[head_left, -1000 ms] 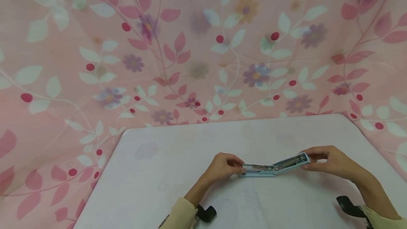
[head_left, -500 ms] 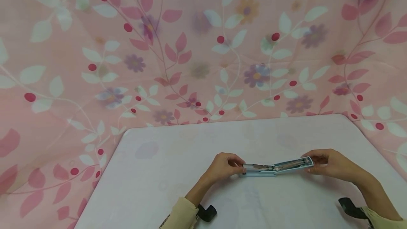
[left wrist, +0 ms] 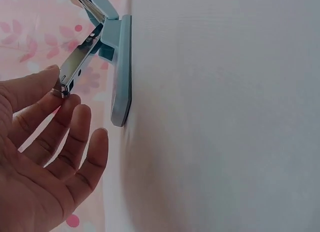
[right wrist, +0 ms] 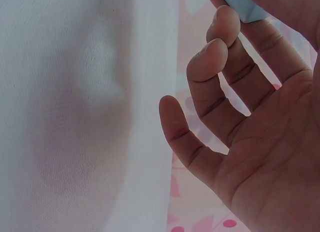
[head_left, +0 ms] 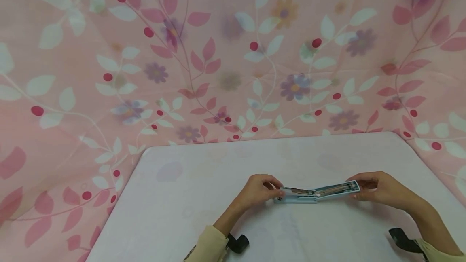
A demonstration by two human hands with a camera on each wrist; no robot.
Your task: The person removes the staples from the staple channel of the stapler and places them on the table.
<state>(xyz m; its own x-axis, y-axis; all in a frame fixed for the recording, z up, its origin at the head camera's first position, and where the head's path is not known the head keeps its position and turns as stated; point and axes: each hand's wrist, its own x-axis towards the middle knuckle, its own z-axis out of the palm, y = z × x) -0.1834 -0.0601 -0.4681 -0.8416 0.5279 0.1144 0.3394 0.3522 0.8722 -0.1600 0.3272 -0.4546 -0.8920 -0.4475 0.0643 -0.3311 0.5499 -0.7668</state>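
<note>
Left hand (head_left: 259, 190) pinches the front tip of the metal staple rail of the light-blue plastic stapler (head_left: 316, 192), thumb and forefinger on it, other fingers (left wrist: 75, 142) loose. Right hand (head_left: 378, 189) grips the swung-open blue top cover by its far end.

The stapler sits mid-counter, base flat on the white cloth-covered counter (head_left: 204, 197), opened out nearly flat.

Risks, as I judge them:
- Rail is sprung; if the left pinch slips, it could snap and nip a fingertip.
- Nothing holds the base down, so uneven pull could skid or tip it on the cloth.
- Overextending the cover could strain the hinge.

Pink floral curtain (head_left: 145, 72) behind, no interference.
</note>
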